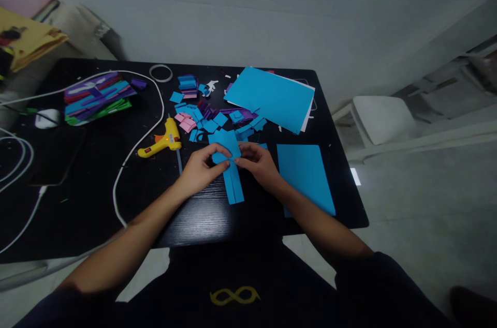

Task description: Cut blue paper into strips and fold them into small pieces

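Note:
A strip of blue paper (233, 188) with a lengthwise crease or slit lies in front of me, its lower end pointing toward my body. My left hand (204, 165) pinches it from the left, thumb and forefinger closed near its middle. From the right, my right hand (259, 165) grips the same strip, the fingertips of both hands nearly meeting. The paper's upper part (225, 137) spreads wider beyond my fingers; whether it is one piece with the strip I cannot tell. A blue sheet (305, 175) lies flat beside my right forearm.
Left of my hands lies a yellow glue gun (165, 142) with a lit orange light. Small blue, pink and purple paper pieces (212, 123) are scattered behind. A large blue sheet (274, 98), folded coloured paper (97, 95), a white cable (161, 100) and a tape ring (160, 73) also lie around.

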A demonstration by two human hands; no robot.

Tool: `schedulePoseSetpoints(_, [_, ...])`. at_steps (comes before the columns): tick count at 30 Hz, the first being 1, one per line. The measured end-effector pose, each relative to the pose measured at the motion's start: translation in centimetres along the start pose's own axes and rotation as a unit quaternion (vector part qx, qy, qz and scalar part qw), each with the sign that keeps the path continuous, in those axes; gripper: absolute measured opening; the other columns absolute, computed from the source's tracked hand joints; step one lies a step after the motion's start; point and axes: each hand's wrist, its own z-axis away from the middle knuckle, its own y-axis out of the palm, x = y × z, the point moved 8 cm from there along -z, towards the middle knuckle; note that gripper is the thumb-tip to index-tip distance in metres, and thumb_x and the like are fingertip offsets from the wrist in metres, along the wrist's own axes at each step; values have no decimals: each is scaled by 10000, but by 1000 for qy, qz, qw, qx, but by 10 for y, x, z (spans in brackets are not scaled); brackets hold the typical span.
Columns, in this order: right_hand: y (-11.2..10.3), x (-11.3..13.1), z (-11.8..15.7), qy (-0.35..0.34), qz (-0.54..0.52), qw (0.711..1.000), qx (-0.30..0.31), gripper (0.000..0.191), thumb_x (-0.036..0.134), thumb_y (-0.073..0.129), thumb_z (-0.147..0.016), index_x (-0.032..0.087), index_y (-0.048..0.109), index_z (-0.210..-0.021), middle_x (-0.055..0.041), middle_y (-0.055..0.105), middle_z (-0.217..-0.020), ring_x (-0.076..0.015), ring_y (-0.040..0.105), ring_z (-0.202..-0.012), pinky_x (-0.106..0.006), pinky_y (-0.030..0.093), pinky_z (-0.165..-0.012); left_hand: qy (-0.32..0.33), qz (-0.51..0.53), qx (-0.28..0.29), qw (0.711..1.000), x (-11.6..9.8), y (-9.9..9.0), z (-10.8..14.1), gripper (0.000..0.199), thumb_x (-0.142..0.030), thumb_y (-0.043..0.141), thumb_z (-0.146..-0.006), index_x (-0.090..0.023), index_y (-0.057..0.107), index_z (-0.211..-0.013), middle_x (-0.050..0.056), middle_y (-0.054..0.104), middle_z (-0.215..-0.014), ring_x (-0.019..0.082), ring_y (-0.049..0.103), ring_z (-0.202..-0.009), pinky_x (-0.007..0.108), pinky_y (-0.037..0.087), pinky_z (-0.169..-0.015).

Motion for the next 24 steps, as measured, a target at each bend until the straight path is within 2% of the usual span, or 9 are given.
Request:
schedulePoseSetpoints(10, [-1, -3, -1, 14, -17, 1000, -1, 331, 292, 895, -685, 224, 681, -927, 30, 746, -836, -157, 719, -787, -322, 601, -789, 2, 26, 12, 1000, -1, 1, 0, 142, -300, 734, -855, -206, 707, -958, 28, 741, -978, 217, 681, -931, 340, 510, -873])
schedulePoseSetpoints(16, [-1, -4, -1, 16, -6, 1000, 1, 334, 325, 883, -711, 225, 682, -957, 25, 737, -831, -163, 714, -764, -334, 611, -758, 15, 22, 3, 1000, -6, 0, -1, 137, -318, 740, -851, -204, 710, -923, 28, 733, -931, 217, 670, -910, 329, 514, -828])
schedulePoseSetpoints(24, [-1, 3, 1, -3, 14, 1000, 6, 345, 369, 841, -778, 234, 650, -1032, -4, 732, -881, -190, 725, -834, -363, 623, -790, -7, 25, -6, 1000, -2, -2, 0, 157, -335, 746, -837, -203, 722, -918, 35, 745, -932, 222, 680, -892, 326, 522, -791])
